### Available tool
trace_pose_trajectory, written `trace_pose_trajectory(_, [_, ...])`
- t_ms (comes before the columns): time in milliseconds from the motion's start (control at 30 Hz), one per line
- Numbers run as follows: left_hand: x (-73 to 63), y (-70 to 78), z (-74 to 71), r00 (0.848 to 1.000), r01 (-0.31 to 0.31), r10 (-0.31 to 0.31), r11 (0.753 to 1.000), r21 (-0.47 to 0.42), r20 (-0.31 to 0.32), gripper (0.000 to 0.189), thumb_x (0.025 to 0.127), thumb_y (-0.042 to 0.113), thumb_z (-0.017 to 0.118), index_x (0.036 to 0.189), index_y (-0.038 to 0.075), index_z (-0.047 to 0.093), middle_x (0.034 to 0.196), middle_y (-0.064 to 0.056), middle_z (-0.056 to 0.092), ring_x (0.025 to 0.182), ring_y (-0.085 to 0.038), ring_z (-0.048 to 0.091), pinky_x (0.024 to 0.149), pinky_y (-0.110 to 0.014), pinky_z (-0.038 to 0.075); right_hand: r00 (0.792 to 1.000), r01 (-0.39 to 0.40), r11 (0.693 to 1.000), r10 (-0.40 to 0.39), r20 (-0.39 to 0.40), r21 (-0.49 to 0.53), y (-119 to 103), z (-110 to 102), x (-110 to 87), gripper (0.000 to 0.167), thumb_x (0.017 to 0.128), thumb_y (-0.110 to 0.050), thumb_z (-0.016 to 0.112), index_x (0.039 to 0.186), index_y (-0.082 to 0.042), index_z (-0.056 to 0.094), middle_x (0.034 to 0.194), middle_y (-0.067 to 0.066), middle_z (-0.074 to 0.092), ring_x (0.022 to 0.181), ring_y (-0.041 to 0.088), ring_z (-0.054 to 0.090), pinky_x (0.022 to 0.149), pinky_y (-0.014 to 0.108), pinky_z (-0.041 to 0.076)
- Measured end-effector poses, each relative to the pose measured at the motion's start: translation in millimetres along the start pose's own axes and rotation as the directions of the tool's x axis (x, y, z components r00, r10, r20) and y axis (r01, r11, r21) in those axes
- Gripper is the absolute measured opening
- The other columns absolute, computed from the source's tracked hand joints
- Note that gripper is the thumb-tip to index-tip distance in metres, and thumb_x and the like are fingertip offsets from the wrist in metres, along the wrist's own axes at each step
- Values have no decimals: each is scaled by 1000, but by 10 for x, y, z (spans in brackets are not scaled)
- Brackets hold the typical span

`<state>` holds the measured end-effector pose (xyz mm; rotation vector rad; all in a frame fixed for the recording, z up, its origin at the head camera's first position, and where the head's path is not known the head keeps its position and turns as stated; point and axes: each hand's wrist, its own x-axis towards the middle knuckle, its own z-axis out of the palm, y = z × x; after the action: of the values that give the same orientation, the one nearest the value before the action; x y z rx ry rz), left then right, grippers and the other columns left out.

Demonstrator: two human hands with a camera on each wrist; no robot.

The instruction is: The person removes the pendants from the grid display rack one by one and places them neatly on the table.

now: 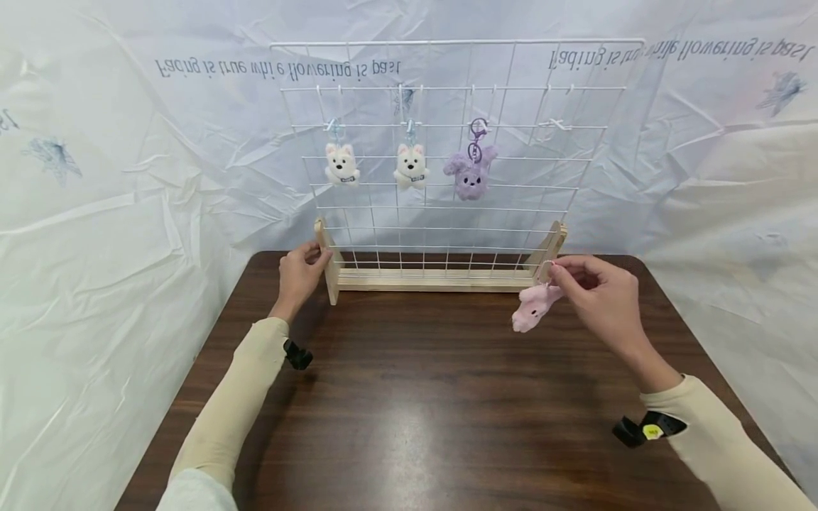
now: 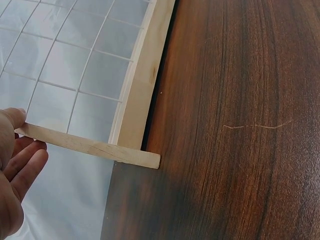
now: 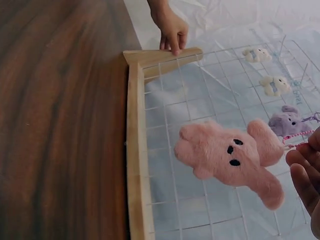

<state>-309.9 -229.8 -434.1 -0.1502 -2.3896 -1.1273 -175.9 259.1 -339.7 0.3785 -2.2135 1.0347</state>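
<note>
My right hand [image 1: 606, 301] pinches the chain of a pink plush keychain [image 1: 534, 307] between thumb and fingertips. The long-eared toy dangles in front of the right wooden support of a white wire grid rack [image 1: 447, 157]. In the right wrist view the plush [image 3: 220, 154] hangs from a pink bead chain [image 3: 299, 135], its face turned to the camera. At the rack's other end, my left hand [image 1: 299, 278] grips the left wooden side support [image 1: 329, 264], thumb on one side and fingers on the other, as the left wrist view also shows.
Two white plush keychains [image 1: 342, 166] and a purple plush keychain [image 1: 471, 177] hang from hooks on the grid. A white hook [image 1: 554, 124] at its right holds no toy. The rack stands at the back of a dark wooden table [image 1: 409, 383], before a white printed sheet [image 1: 128, 142].
</note>
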Motion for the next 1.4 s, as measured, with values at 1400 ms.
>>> trace_pose_trajectory(1400, [3, 8, 5, 1000, -7, 7, 1000, -29, -3, 37, 99, 21, 70, 126, -5, 69, 114, -24, 73, 104, -35, 74, 84, -51, 60, 983, -123, 992, 123, 136, -7, 147, -47, -991, 15, 88, 0, 78, 92, -14, 78, 76, -2, 73, 62, -3, 63, 57, 10, 49])
